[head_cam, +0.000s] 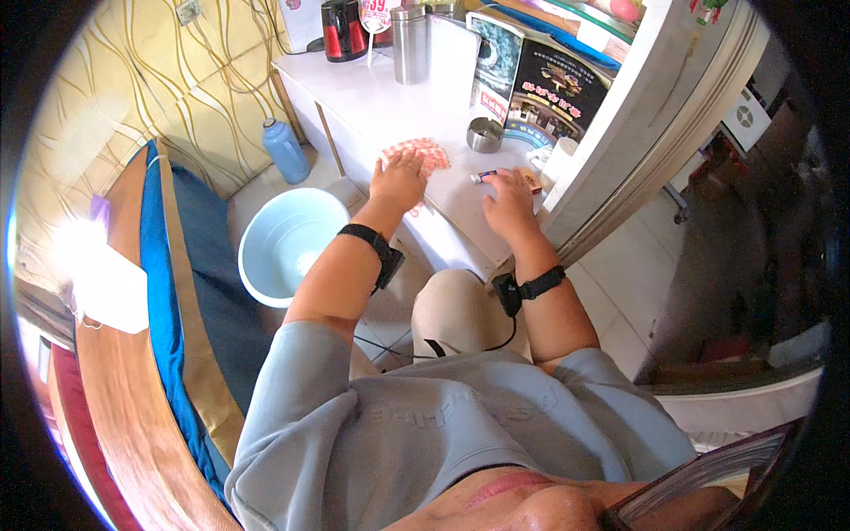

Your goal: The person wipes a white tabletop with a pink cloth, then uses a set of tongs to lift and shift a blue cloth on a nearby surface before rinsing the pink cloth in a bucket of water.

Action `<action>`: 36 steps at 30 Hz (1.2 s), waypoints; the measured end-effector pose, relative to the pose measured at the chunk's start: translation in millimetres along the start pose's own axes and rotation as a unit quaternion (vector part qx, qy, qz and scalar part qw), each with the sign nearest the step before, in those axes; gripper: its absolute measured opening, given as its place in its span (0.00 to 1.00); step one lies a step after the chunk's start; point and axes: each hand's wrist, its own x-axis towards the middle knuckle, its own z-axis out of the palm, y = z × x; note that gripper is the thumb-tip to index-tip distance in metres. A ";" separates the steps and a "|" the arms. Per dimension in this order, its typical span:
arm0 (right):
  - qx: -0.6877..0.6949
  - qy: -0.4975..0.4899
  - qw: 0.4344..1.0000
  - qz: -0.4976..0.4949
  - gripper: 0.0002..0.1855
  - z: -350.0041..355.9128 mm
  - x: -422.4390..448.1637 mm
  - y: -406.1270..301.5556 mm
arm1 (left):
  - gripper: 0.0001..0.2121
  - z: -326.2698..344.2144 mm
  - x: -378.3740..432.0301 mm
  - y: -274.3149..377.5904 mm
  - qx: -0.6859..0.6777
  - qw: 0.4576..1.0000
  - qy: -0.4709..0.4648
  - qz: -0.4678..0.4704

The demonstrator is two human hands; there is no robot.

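A red-and-white patterned cloth (435, 154) lies on the white tabletop (372, 106). My left hand (400, 178) is palm down on it, holding it against the surface near the front edge. Part of the cloth shows below that hand, over the edge. To the right, my right hand (510, 204) reaches over a small blue-and-white item (483, 176) and a small brown box (531, 180). Its fingertips are at these two things, but whether they grip either is hidden. A round metal bowl (485, 135) stands just beyond.
Upright printed booklets (554, 86), a steel canister (408, 46) and a red-and-black kettle (344, 30) stand farther back. A white roll (563, 156) is beside the door frame (637, 126). On the floor are a light-blue basin (292, 245) and a blue flask (285, 151).
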 end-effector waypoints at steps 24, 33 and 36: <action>-0.174 -0.031 0.984 0.023 0.18 -17.2 21.0 -30.0 | 0.21 10.7 -61.3 26.1 -0.034 0.966 0.051 0.251; 0.135 -0.233 0.961 0.064 0.21 54.8 54.3 -76.2 | 0.19 13.1 -12.1 0.8 -0.340 0.932 -0.058 0.110; 0.096 -0.094 0.990 0.044 0.20 87.9 80.3 -77.3 | 0.13 10.6 1.7 -14.7 -0.449 0.891 0.050 0.042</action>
